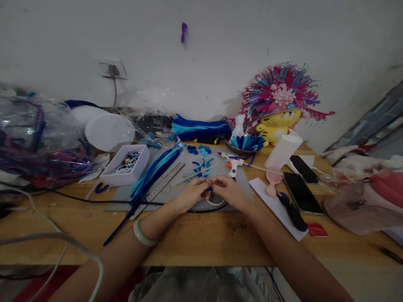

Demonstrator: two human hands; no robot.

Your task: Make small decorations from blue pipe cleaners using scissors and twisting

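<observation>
My left hand (195,193) and my right hand (227,189) meet fingertip to fingertip over the grey mat (163,188). Both are closed in a pinch on a small dark blue chenille stem piece (210,188), mostly hidden by the fingers. Just beyond them lie several short bent blue chenille pieces (199,167) and small blue flower-like shapes (204,150). A white hot glue gun (234,166) rests beyond my right hand. Under my hands sits a pale ring, perhaps a tape roll (216,200). Left of them are a steel ruler (165,184) and a bundle of blue chenille stems (157,167).
A white box (140,167) of beads stands left, near plastic bags (40,134). A black cable (94,201) crosses the table. Right are a pink hairbrush (273,180), black-handled scissors (292,213) and phones (302,193). A bowl (234,149) of blue pieces and a yellow plush toy (280,123) stand behind.
</observation>
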